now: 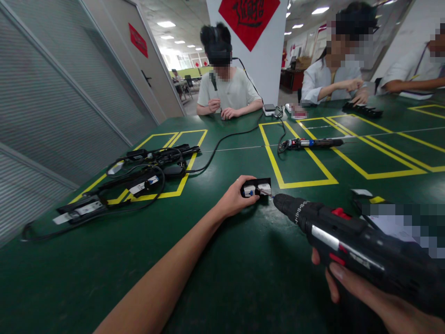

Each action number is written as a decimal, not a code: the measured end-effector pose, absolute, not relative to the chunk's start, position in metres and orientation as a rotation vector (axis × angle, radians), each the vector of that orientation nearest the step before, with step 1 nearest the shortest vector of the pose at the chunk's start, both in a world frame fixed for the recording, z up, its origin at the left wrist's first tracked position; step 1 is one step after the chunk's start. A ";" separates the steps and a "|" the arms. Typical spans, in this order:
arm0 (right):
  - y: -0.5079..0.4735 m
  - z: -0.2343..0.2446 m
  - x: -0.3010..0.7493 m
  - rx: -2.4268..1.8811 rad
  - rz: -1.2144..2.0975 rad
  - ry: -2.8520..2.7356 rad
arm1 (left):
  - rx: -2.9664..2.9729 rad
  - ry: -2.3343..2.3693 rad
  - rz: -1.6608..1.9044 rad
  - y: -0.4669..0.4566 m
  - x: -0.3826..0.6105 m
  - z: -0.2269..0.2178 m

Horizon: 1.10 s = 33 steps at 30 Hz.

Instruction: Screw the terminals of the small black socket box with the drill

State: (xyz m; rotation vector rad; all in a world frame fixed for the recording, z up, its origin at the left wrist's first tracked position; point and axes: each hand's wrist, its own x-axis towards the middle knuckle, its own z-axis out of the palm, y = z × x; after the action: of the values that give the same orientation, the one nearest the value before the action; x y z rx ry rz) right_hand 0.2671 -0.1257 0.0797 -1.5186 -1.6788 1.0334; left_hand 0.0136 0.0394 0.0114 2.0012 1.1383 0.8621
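My left hand (238, 197) is closed around a small black housing (264, 182) with white and blue parts inside, holding it on the green table (222, 260). In my right hand (358, 283) is a black cordless drill (344, 236) with red buttons and a silver stripe. Its chuck points left, toward the housing's right end. A thin bit reaches from the chuck to the white part; whether its tip sits in a screw is too small to tell.
Black devices with looped cables (153, 176) lie in a yellow-taped area at left. A slim electric screwdriver (313, 143) lies farther back. Papers (392, 222) are beside the drill at right. A person in a light shirt (229, 88) sits opposite; two more people are at the right.
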 end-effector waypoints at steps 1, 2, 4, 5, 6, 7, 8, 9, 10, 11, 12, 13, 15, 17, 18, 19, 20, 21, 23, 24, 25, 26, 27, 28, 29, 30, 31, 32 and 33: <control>-0.126 0.080 0.268 -1.528 1.027 -1.685 | 1.998 1.139 0.865 0.039 0.014 0.011; -0.127 0.079 0.268 -1.542 1.023 -1.684 | 1.993 1.142 0.868 0.039 0.014 0.010; -0.129 0.078 0.270 -1.570 1.022 -1.677 | 1.983 1.152 0.867 0.040 0.014 0.010; -0.130 0.076 0.270 -1.581 1.031 -1.673 | 1.978 1.156 0.862 0.039 0.014 0.010; -0.130 0.074 0.272 -1.586 1.048 -1.668 | 1.973 1.159 0.860 0.039 0.014 0.009; -0.131 0.072 0.273 -1.588 1.070 -1.663 | 1.970 1.159 0.861 0.039 0.014 0.009; -0.132 0.070 0.275 -1.584 1.092 -1.659 | 1.968 1.157 0.862 0.039 0.014 0.009; -0.133 0.068 0.276 -1.577 1.117 -1.656 | 1.967 1.152 0.865 0.039 0.014 0.009; -0.134 0.066 0.278 -1.568 1.136 -1.651 | 1.965 1.148 0.867 0.039 0.013 0.009; -0.135 0.064 0.280 -1.559 1.152 -1.645 | 1.964 1.145 0.869 0.039 0.013 0.009; -0.136 0.063 0.281 -1.557 1.166 -1.639 | 1.962 1.143 0.866 0.039 0.013 0.009; -0.137 0.062 0.282 -1.556 1.185 -1.635 | 1.962 1.143 0.861 0.039 0.013 0.009; -0.139 0.062 0.283 -1.556 1.218 -1.623 | 1.964 1.147 0.852 0.039 0.012 0.010; -0.138 0.064 0.283 -1.551 1.225 -1.628 | 1.968 1.147 0.851 0.038 0.012 0.011; -0.137 0.065 0.281 -1.555 1.209 -1.636 | 1.970 1.145 0.851 0.038 0.013 0.011; -0.135 0.066 0.280 -1.558 1.191 -1.645 | 1.970 1.143 0.851 0.038 0.013 0.011; -0.133 0.067 0.278 -1.568 1.167 -1.647 | 1.970 1.141 0.850 0.037 0.013 0.011; -0.132 0.068 0.277 -1.576 1.148 -1.649 | 1.969 1.141 0.849 0.037 0.013 0.011; -0.131 0.070 0.275 -1.585 1.114 -1.637 | 1.966 1.139 0.850 0.037 0.013 0.011; -0.131 0.070 0.275 -1.587 1.112 -1.635 | 1.964 1.137 0.853 0.037 0.012 0.011; -0.132 0.070 0.276 -1.588 1.108 -1.639 | 1.962 1.135 0.857 0.037 0.012 0.011; -0.133 0.069 0.276 -1.583 1.110 -1.649 | 1.960 1.132 0.856 0.037 0.012 0.011; -0.135 0.068 0.278 -1.571 1.118 -1.660 | 1.957 1.130 0.854 0.037 0.012 0.010; -0.136 0.067 0.279 -1.552 1.136 -1.670 | 1.955 1.128 0.854 0.037 0.012 0.010; -0.137 0.066 0.280 -1.534 1.161 -1.671 | 1.954 1.128 0.856 0.037 0.011 0.009; -0.137 0.064 0.282 -1.517 1.187 -1.666 | 1.955 1.129 0.860 0.038 0.011 0.009; -0.137 0.062 0.283 -1.504 1.212 -1.657 | 1.957 1.129 0.864 0.038 0.011 0.008; -0.137 0.061 0.283 -1.500 1.232 -1.649 | 1.960 1.130 0.868 0.038 0.011 0.008; -0.136 0.061 0.284 -1.497 1.242 -1.646 | 1.963 1.131 0.871 0.039 0.011 0.008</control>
State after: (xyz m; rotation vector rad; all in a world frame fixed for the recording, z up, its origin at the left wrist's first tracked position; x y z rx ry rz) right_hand 0.2838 -0.1362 0.0606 -1.4967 -1.6460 1.2421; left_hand 0.0107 0.0388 0.0075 1.9626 1.1314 0.8715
